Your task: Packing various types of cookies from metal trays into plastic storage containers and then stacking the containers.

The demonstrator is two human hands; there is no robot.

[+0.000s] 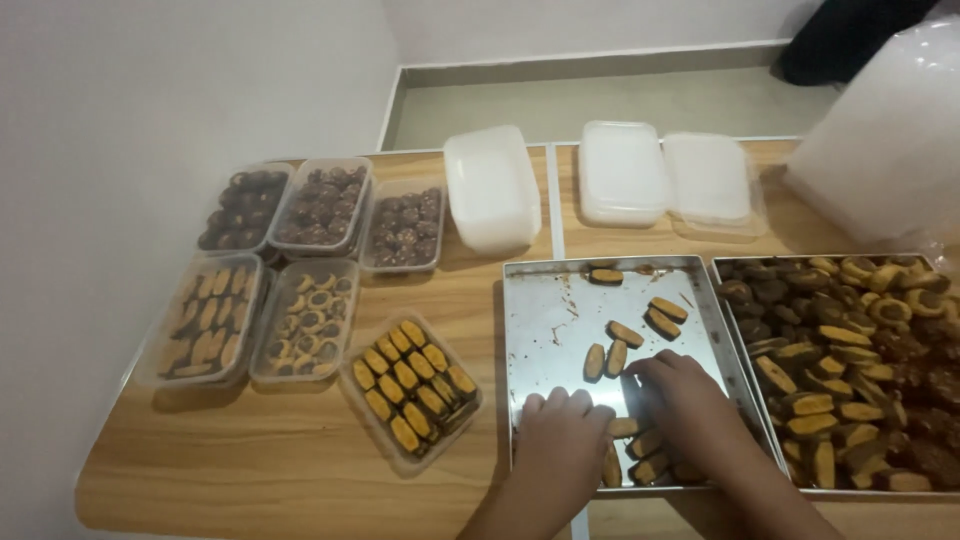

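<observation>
Overhead: wooden table (300, 470), largest surface. Right tray (722, 268) heaped with mixed biscuits. Middle steel tray (545, 310) mostly bare, a few oblong yellow-and-brown biscuits (625, 333) scattered, more clustered at its near edge. Six open plastic tubs at left, the nearest tub (412, 392) filled with rows of the same biscuits. Left hand (560, 425) palm down, fingers curled on the tray's near edge. Right hand (680, 395) curled over the near cluster; grip hidden, cannot tell

The table (300, 470) is pale wood with a fine grain. On the silvery metal tray (560, 310) at its near edge lie golden-yellow cookies (625, 333) with dark brown edges. Clear tubs (325, 205) toward the far left corner hold dark brown sweets, and the lids (622, 170) at the far edge are milky white.
</observation>
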